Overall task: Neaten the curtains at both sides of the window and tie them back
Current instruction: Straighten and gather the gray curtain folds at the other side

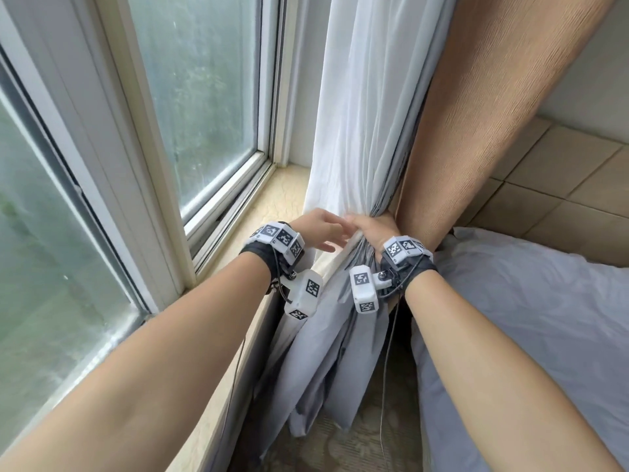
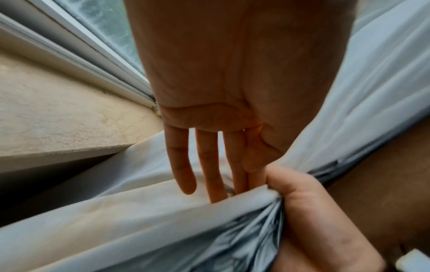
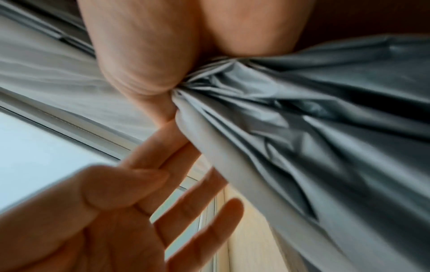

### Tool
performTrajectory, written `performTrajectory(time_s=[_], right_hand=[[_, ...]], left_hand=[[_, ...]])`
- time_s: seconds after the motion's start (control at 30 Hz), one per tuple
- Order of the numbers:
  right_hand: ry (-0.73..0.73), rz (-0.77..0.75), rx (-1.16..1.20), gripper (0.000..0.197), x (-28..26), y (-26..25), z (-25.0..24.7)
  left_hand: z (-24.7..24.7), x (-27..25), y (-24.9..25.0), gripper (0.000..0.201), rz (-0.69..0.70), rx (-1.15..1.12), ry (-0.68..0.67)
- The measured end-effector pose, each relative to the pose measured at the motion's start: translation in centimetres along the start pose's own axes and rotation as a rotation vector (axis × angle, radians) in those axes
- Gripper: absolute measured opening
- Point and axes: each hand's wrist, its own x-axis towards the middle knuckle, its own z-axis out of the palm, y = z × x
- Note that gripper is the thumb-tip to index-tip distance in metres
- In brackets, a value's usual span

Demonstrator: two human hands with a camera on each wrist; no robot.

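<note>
The pale grey-white curtain (image 1: 354,124) hangs beside a brown curtain (image 1: 493,107) at the window's right side. My right hand (image 1: 374,231) grips both, bunched into a tight waist just above the sill corner. In the right wrist view the right hand (image 3: 144,73) squeezes the grey folds (image 3: 302,147). My left hand (image 1: 328,233) is open with straight fingers, touching the curtain's near edge next to the right fist. The left wrist view shows the left hand's fingers (image 2: 209,174) spread, their tips slipping behind the white hem (image 2: 139,220). No tie-back is in sight.
The beige stone sill (image 1: 279,199) and sliding window frame (image 1: 235,185) lie to the left. A grey pillow or bedding (image 1: 527,318) presses in close on the right, under a tiled wall (image 1: 561,172). The curtain's loose grey tail (image 1: 326,352) hangs down to the floor between my forearms.
</note>
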Motion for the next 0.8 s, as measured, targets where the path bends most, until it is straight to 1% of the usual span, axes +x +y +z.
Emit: performTrajectory(time_s=[0.03, 0.07, 0.13, 0.17, 0.2, 0.23, 0.3, 0.33, 0.4, 0.43, 0.5, 0.57, 0.6, 0.63, 0.7, 0.73, 0.8], right_hand=[[-0.009, 0.023, -0.013, 0.056, 0.7, 0.3, -0.3], [-0.017, 0.031, -0.027, 0.062, 1.2, 0.5, -0.7], [-0.042, 0.032, -0.018, 0.057, 2.2, 1.1, -1.6], [-0.075, 0.041, -0.003, 0.053, 2.4, 1.3, -2.1], [-0.104, 0.048, 0.014, 0.05, 2.3, 1.4, -2.5], [-0.138, 0.048, 0.031, 0.048, 2.3, 1.5, -2.8], [-0.192, 0.04, 0.062, 0.046, 1.6, 1.3, -3.1], [-0.206, 0.031, 0.077, 0.047, 1.1, 1.0, -3.1], [-0.207, 0.01, 0.112, 0.049, 0.8, 0.8, -3.1], [-0.197, 0.007, 0.12, 0.048, 0.8, 0.9, -3.1], [-0.152, 0.003, 0.127, 0.036, 0.9, 0.9, -3.0], [-0.081, 0.0, 0.131, 0.023, 1.1, 1.0, -2.9], [-0.038, 0.0, 0.131, 0.022, 1.5, 1.2, -2.7], [0.009, -0.001, 0.133, 0.028, 1.8, 1.3, -2.4], [0.078, -0.012, 0.119, 0.048, 1.8, 1.2, -1.8], [0.108, -0.022, 0.11, 0.052, 1.7, 0.9, -1.5], [0.146, -0.052, 0.116, 0.043, 1.2, 0.5, -0.9]], left_hand=[[-0.3, 0.1, 0.1, 0.027, -0.007, -0.024, 0.008], [-0.6, 0.3, 0.1, 0.026, -0.01, -0.057, 0.053], [-1.1, 1.0, 0.1, 0.026, 0.001, -0.097, 0.224], [-1.3, 1.5, 0.0, 0.03, 0.015, -0.091, 0.296], [-1.6, 2.1, -0.1, 0.037, 0.03, -0.074, 0.319], [-1.6, 2.6, -0.2, 0.046, 0.042, -0.053, 0.294], [-1.5, 3.4, -0.2, 0.059, 0.036, 0.035, 0.194], [-1.4, 3.8, -0.3, 0.059, 0.034, 0.082, 0.165], [-1.2, 4.3, -0.4, 0.047, 0.057, 0.119, 0.187], [-1.2, 4.4, -0.4, 0.036, 0.079, 0.119, 0.23], [-1.3, 4.5, -0.7, 0.022, 0.102, 0.115, 0.346], [-1.6, 4.2, -1.1, 0.02, 0.095, 0.084, 0.43], [-1.7, 3.9, -1.4, 0.019, 0.094, 0.063, 0.45], [-1.7, 3.6, -1.5, 0.018, 0.1, 0.047, 0.459], [-1.7, 2.7, -1.6, 0.018, 0.109, 0.001, 0.458], [-1.7, 2.3, -1.6, 0.018, 0.111, -0.035, 0.444], [-1.6, 1.2, -1.7, 0.018, 0.115, -0.1, 0.389]])
